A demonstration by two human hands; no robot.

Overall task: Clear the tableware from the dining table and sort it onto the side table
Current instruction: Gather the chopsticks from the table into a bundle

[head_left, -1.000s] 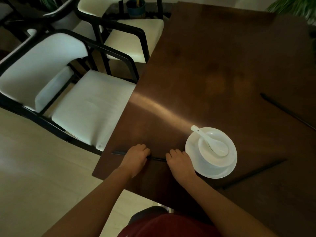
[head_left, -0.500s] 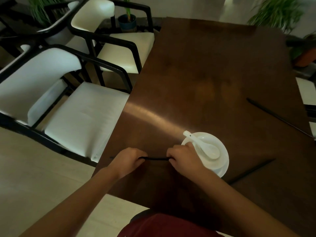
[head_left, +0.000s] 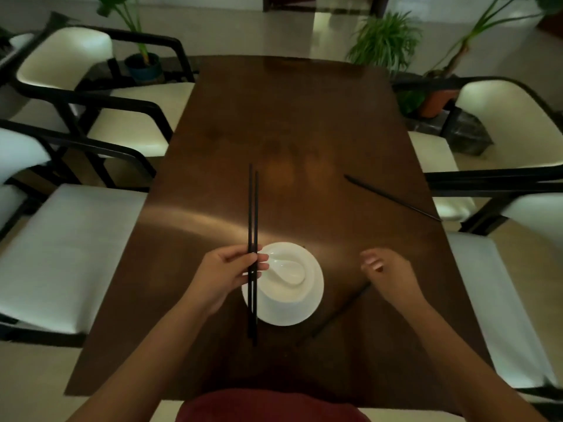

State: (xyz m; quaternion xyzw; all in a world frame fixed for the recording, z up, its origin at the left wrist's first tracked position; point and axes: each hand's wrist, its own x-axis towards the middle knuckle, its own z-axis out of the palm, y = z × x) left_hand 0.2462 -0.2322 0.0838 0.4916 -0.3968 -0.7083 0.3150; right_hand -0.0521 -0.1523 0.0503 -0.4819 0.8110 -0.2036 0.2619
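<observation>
So far I have one pair of black chopsticks pinched in my left hand; my right hand, fingers loose and empty, hovers over a chopstick on the dining table. Bowl, spoon, saucer and the far chopsticks remain uncleared.

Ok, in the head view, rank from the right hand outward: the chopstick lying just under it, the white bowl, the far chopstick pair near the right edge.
From the right hand:
1. Chopstick beneath it, just below-left of the fingers.
2. White bowl, to its left, holding the spoon.
3. Far chopstick pair, up the table towards the right edge.
</observation>
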